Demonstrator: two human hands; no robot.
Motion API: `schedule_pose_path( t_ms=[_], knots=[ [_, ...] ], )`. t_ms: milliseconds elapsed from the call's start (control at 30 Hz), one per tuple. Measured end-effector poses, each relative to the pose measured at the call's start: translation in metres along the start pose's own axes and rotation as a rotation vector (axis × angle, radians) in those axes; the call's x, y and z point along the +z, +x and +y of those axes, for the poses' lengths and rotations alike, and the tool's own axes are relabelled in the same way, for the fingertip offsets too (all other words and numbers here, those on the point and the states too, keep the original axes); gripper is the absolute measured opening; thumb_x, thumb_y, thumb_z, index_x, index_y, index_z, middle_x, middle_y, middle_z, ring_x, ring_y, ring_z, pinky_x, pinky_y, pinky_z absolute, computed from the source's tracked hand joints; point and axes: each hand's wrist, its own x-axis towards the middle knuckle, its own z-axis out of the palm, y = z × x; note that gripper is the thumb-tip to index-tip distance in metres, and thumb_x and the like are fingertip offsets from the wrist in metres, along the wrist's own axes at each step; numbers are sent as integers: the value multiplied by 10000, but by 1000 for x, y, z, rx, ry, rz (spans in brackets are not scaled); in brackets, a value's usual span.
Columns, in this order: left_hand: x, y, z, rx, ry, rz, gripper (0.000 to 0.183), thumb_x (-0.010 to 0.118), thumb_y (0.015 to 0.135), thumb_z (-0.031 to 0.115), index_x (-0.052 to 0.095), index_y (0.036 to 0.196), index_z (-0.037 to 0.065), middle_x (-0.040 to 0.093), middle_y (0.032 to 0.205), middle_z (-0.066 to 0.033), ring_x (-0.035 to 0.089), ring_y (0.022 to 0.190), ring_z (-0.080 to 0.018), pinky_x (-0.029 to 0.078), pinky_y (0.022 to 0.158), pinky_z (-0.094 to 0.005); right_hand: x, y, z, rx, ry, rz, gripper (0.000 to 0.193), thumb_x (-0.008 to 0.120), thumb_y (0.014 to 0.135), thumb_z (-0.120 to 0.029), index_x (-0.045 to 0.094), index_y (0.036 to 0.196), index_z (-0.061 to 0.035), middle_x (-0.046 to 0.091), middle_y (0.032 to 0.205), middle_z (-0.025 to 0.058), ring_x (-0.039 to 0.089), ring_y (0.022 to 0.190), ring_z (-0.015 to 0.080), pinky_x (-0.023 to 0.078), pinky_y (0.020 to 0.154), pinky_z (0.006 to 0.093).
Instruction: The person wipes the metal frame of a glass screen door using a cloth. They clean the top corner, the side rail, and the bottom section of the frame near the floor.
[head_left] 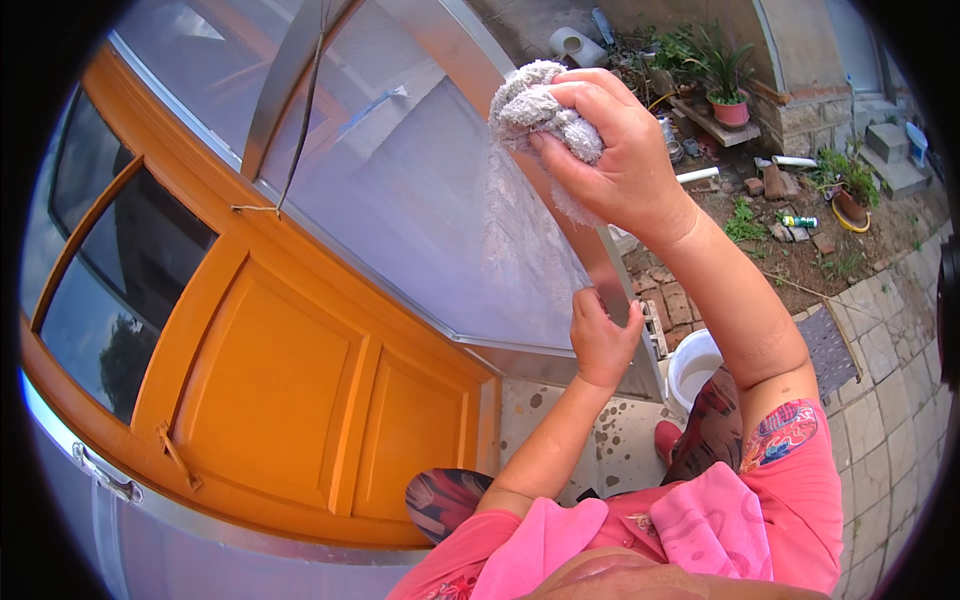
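My right hand (625, 150) is raised at the upper middle, with its fingers closed around a bunched, fluffy grey cloth (545, 105). The cloth is at the metal frame along the edge of a large glass panel (420, 200). Whitish, streaky marks show on the glass below the cloth. Lower down, my left hand (605, 340) grips the edge of the silvery metal frame (597, 262), its thumb on one side and its curled fingers on the other. Part of those fingers is hidden.
An orange panelled door (270, 380) with dark windows stands at the left. A thin dark cable (303, 130) hangs before the glass. Beside my legs is a white bucket (693, 365). Bricks (780, 182), potted plants (730, 105) and paving (885, 350) lie to the right.
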Motion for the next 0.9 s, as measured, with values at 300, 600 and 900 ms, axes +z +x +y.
schedule_pose_path(
  t_ms=[300, 600, 900],
  knots=[
    [-6, -9, -13, 25, 32, 19, 459, 800, 732, 206, 480, 989, 1, 509, 861, -145, 548, 724, -318, 480, 648, -426, 45, 151, 2, -69, -4, 53, 243, 628, 830, -188, 679, 949, 18, 676, 804, 240, 679, 742, 346, 531, 707, 418],
    [-1, -5, 1, 20, -15, -14, 465, 793, 737, 229, 482, 1001, 8, 525, 896, -171, 562, 794, -375, 484, 685, -455, 36, 228, -29, 123, 169, -73, 267, 656, 848, -222, 693, 999, -6, 675, 822, 228, 670, 762, 343, 524, 719, 401],
    [-3, -5, -6, 25, 18, -23, 469, 780, 741, 217, 483, 1028, -5, 534, 943, -201, 568, 857, -420, 493, 730, -468, -3, 2, -8, 37, 4, -95, 272, 722, 763, -101, 684, 1023, -34, 654, 1013, 140, 632, 982, 319, 512, 874, 389]
  ],
)
